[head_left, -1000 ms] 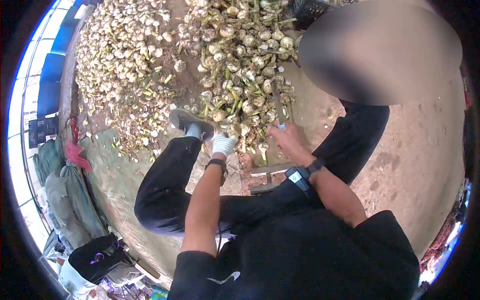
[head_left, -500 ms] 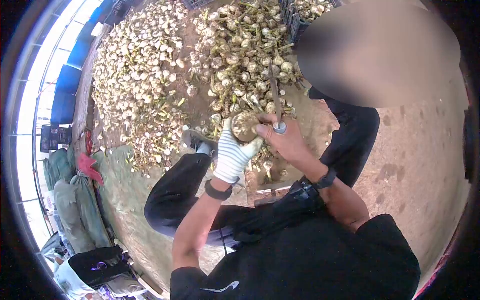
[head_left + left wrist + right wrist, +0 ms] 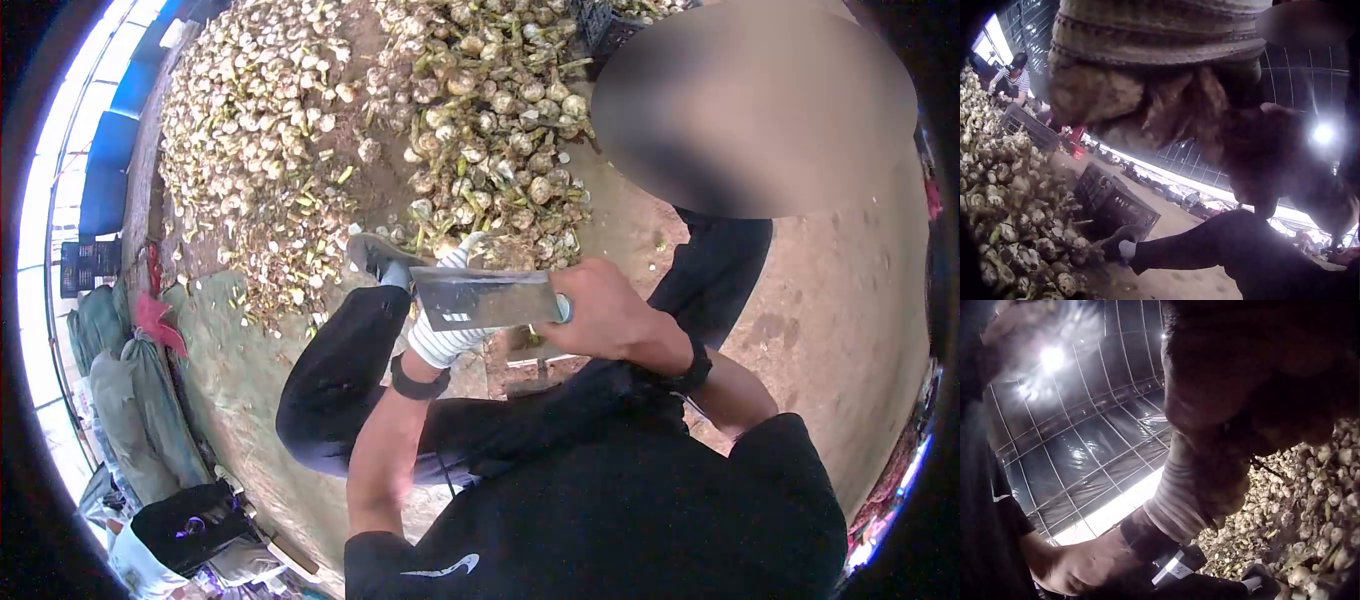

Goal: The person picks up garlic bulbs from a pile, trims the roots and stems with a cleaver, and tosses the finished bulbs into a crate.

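My left hand [image 3: 438, 338], in a striped white glove, holds a large pale-brown bulb [image 3: 502, 252] whose top edge shows above the blade. My bare right hand [image 3: 605, 310] grips a cleaver [image 3: 485, 302] by its handle, the broad blade lying level across the front of the glove and bulb. Whether the blade touches the bulb cannot be told. The left wrist view has the glove [image 3: 1157, 31] close up, with brown, ragged matter [image 3: 1097, 97] under it. In the right wrist view my right hand [image 3: 1229, 369] is dark, and the striped glove [image 3: 1175, 487] is beyond it.
Two heaps of bulbs [image 3: 255, 110] [image 3: 500, 100] cover the ground ahead. Black crates [image 3: 1113, 203] stand beyond the right heap, and a person in a striped top [image 3: 1017, 81] is farther off. Sacks [image 3: 140, 410] lie at the left. My shoe [image 3: 375, 255] is by the heap.
My left hand has risen from the heap's edge near my shoe with the bulb. The cleaver, pointing away half a second ago, has swung left across the glove.
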The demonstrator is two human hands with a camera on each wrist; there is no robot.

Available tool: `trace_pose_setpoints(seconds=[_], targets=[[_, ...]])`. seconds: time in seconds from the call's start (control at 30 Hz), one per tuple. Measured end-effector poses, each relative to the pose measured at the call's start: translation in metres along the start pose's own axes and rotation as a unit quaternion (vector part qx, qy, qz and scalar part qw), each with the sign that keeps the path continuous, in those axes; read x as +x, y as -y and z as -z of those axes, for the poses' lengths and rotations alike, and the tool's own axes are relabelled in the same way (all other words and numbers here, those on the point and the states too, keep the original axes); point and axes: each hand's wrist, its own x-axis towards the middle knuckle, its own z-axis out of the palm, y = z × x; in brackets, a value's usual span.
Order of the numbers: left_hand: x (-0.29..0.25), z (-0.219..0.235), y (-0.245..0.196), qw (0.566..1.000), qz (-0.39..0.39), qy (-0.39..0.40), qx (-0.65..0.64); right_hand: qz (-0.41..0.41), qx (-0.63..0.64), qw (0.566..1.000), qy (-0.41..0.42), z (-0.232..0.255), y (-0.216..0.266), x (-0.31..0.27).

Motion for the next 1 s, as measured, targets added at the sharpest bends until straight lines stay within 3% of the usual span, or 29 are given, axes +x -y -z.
trace_pose_setpoints(seconds=[0.07,0.1,0.13,0.2,0.23,0.27,0.3,0.33,0.37,0.4,0.43,0.47,0.5,0.53,0.57,0.6,0.63,0.67,0.73,0.8,0.87,0.93,1.0], targets=[[-0.002,0.005,0.000,0.999,-0.034,0.010,0.011,-0.007,-0.012,1.000,0.007,0.002,0.004,0.002],[-0.001,0.002,-0.005,0.994,0.049,0.000,-0.093,-0.013,-0.025,1.000,0.011,0.001,0.004,0.002],[-0.001,0.000,-0.007,0.994,0.052,0.000,-0.094,-0.015,-0.024,1.000,0.013,-0.001,0.000,0.003],[0.000,-0.004,-0.014,0.952,0.105,-0.047,-0.282,0.060,-0.046,0.996,-0.046,-0.012,-0.014,0.005],[0.005,-0.002,-0.027,0.996,0.083,-0.015,0.011,0.056,-0.043,0.996,-0.046,-0.017,-0.029,0.007],[0.013,-0.001,-0.042,0.951,0.050,0.021,0.304,-0.018,0.037,0.999,0.000,-0.019,-0.051,0.011],[0.018,-0.003,-0.048,0.947,-0.133,0.034,0.290,-0.086,0.111,0.989,0.045,-0.020,-0.073,0.013],[0.017,-0.004,-0.069,0.916,-0.205,0.025,0.343,-0.082,0.109,0.990,0.039,-0.026,-0.094,0.009],[0.016,-0.004,-0.062,0.971,-0.110,-0.004,0.214,-0.103,0.119,0.987,-0.026,-0.035,-0.115,0.002],[0.011,-0.003,-0.053,0.996,-0.005,-0.041,0.075,-0.123,0.127,0.981,-0.080,-0.041,-0.124,-0.002],[0.014,-0.003,-0.055,0.995,0.000,-0.054,0.078,-0.171,0.158,0.969,-0.080,-0.031,-0.096,-0.001],[0.021,-0.004,-0.060,0.995,-0.001,-0.061,0.085,-0.168,0.161,0.969,-0.078,-0.033,-0.076,0.001],[0.023,-0.007,-0.034,0.993,-0.057,-0.100,0.027,-0.167,0.201,0.961,-0.088,-0.032,-0.061,0.007],[0.027,-0.015,-0.006,0.960,-0.027,-0.150,-0.237,-0.171,0.244,0.950,-0.097,-0.031,-0.049,0.012],[0.029,-0.022,-0.009,0.946,-0.032,-0.160,-0.279,-0.176,0.250,0.947,-0.103,-0.033,-0.038,0.015],[0.032,-0.029,-0.014,0.930,-0.035,-0.171,-0.322,-0.161,0.342,0.923,-0.074,-0.036,-0.029,0.018],[0.037,-0.037,-0.037,0.919,0.009,-0.197,-0.342,-0.141,0.429,0.891,-0.042,-0.038,-0.024,0.019],[0.036,-0.030,-0.034,0.912,-0.031,-0.142,-0.384,-0.142,0.431,0.890,-0.041,-0.042,-0.024,0.019],[0.036,-0.039,-0.055,0.876,-0.018,-0.254,-0.409,-0.090,0.595,0.798,-0.033,-0.054,-0.026,0.026],[0.035,-0.024,-0.037,0.895,-0.043,-0.218,-0.387,-0.108,0.579,0.808,-0.039,-0.058,-0.035,0.031],[0.033,-0.011,-0.026,0.909,-0.068,-0.175,-0.373,-0.132,0.545,0.821,-0.106,-0.046,-0.043,0.035],[0.027,0.001,-0.021,0.957,0.004,-0.158,-0.243,-0.148,0.525,0.827,-0.133,-0.024,-0.041,0.036],[0.029,0.010,0.002,0.945,0.008,-0.141,-0.294,-0.138,0.509,0.839,-0.132,-0.020,-0.057,0.039]])
